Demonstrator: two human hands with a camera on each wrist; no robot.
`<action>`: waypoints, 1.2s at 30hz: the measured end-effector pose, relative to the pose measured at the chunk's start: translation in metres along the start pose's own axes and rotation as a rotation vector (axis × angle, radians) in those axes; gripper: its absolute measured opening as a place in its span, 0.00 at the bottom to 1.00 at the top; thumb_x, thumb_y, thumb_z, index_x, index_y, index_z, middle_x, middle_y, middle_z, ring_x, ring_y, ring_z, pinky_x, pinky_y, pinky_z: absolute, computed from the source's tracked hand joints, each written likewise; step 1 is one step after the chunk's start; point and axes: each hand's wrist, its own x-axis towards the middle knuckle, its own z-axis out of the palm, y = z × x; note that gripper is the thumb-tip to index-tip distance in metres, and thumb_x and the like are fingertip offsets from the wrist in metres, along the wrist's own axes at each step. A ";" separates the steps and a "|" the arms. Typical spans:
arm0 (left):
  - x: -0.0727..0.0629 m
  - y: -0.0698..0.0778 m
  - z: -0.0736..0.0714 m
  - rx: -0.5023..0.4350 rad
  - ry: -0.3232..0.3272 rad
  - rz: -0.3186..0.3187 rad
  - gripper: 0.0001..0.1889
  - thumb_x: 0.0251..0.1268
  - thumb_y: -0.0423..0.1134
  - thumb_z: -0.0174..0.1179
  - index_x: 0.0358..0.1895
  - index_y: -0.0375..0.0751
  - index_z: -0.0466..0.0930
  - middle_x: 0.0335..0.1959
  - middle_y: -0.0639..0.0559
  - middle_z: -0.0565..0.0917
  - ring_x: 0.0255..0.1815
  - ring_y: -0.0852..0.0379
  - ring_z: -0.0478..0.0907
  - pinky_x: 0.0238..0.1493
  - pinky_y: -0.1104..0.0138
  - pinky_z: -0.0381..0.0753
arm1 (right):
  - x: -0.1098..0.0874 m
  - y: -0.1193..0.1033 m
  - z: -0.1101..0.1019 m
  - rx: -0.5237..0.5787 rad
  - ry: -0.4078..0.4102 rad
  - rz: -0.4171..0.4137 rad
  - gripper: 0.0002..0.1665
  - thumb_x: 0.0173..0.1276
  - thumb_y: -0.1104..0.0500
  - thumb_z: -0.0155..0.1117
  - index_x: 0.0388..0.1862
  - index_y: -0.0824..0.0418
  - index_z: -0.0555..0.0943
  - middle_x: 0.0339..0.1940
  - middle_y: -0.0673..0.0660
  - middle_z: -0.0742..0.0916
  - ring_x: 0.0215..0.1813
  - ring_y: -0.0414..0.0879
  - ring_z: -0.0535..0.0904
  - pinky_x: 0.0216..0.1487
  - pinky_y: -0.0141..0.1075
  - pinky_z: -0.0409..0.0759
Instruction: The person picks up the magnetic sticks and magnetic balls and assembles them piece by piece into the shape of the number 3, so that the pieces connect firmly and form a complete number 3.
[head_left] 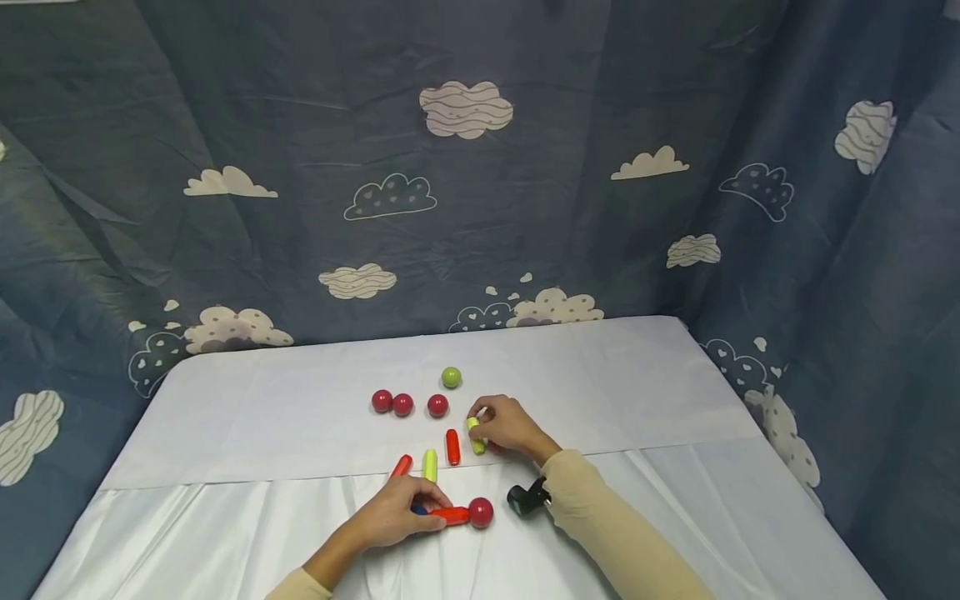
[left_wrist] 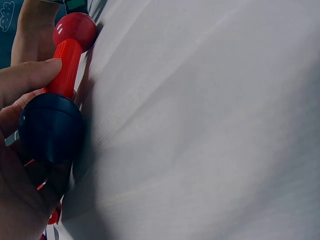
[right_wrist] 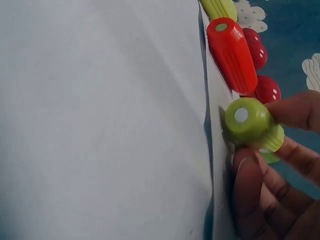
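My left hand [head_left: 396, 512] grips a red rod [head_left: 453, 516] low over the white cloth. One end of that rod meets a red ball [head_left: 481, 512]; at its other end a dark blue ball [left_wrist: 51, 127] lies inside the curve of my fingers. Further back, my right hand [head_left: 512, 427] pinches a yellow-green rod [right_wrist: 247, 120] between thumb and fingers, its round end with a pale dot facing the right wrist camera. Just left of it lies a loose red rod [head_left: 453, 447]. Another yellow-green rod [head_left: 430, 465] and another red rod [head_left: 402, 466] lie beyond my left hand.
Toward the back sit a green ball [head_left: 451, 377] and a row of red balls [head_left: 402, 405]. A black device [head_left: 527, 497] is at my right wrist. White cloth [head_left: 300, 417] covers the table, and a dark cloud-print curtain [head_left: 525, 208] hangs around it.
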 end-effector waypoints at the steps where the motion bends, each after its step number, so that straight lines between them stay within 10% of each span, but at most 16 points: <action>1: 0.000 0.001 0.000 0.000 -0.002 0.001 0.06 0.58 0.41 0.68 0.39 0.48 0.86 0.32 0.62 0.79 0.34 0.64 0.72 0.39 0.68 0.70 | -0.001 0.001 -0.001 0.011 0.002 -0.004 0.12 0.57 0.61 0.70 0.41 0.58 0.81 0.26 0.52 0.80 0.21 0.42 0.73 0.23 0.31 0.73; 36: 0.001 -0.002 0.001 -0.002 0.006 0.046 0.06 0.57 0.39 0.68 0.38 0.47 0.86 0.31 0.64 0.80 0.34 0.65 0.72 0.40 0.70 0.71 | -0.034 0.011 0.007 0.389 -0.104 -0.055 0.13 0.56 0.68 0.70 0.39 0.68 0.77 0.30 0.57 0.80 0.25 0.44 0.78 0.28 0.37 0.81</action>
